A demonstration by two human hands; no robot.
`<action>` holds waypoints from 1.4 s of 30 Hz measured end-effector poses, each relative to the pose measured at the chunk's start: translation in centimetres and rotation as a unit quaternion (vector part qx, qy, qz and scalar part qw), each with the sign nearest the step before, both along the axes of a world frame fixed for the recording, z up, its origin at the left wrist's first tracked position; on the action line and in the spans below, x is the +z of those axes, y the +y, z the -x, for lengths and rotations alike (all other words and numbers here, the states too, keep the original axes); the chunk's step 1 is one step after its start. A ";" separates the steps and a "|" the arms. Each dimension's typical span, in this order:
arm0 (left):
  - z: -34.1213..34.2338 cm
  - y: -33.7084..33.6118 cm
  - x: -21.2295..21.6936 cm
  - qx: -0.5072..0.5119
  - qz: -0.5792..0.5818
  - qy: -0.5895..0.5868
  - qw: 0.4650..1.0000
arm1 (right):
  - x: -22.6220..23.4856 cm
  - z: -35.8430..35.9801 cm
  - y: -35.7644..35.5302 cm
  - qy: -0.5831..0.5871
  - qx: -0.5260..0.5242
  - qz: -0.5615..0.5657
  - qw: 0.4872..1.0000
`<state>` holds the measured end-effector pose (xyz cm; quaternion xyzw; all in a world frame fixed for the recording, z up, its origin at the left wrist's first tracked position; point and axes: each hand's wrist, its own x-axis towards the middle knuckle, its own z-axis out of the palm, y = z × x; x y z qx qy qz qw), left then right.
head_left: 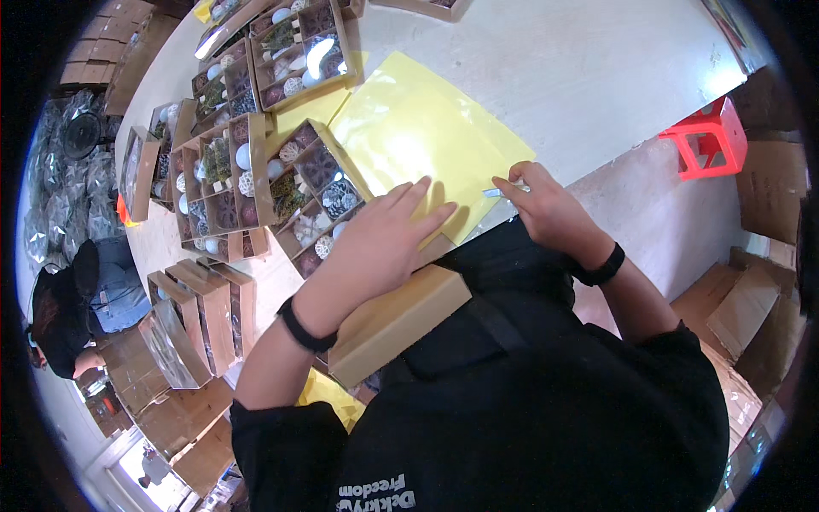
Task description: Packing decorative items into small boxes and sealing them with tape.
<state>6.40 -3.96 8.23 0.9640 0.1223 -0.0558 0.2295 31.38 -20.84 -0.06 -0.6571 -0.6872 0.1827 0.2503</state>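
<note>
My left hand (380,235) has its fingers spread, their tips over a glossy yellow sheet (461,119) on the table. Under my left wrist, against my body, a plain brown cardboard box (401,324) stands on its side. The fingers of my right hand (546,209) are closed on a small, flat, silvery piece (493,193) at the sheet's right edge; it looks like a blade, but is too small to be sure. Beside my left hand lies a divided box (320,192) of decorative balls, cones and moss.
More divided boxes (217,175) are stacked on the pale table (589,77) to the left, with several upright boxes (200,311) nearer. A red plastic stool (708,141) and cardboard cartons (742,316) stand at right. Another person (64,311) is at far left.
</note>
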 end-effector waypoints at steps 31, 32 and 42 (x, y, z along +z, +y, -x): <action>-1.9 -0.8 -4.0 -0.054 -0.071 0.094 0.992 | 2.9 -3.7 8.5 0.175 0.010 0.236 0.956; -2.0 -0.4 -3.8 -0.063 -0.035 0.112 0.991 | 3.9 -3.8 9.0 0.219 -0.055 0.226 0.948; 2.1 2.3 5.5 0.336 0.710 -0.085 0.613 | 11.9 4.6 6.8 0.021 0.014 -0.193 0.981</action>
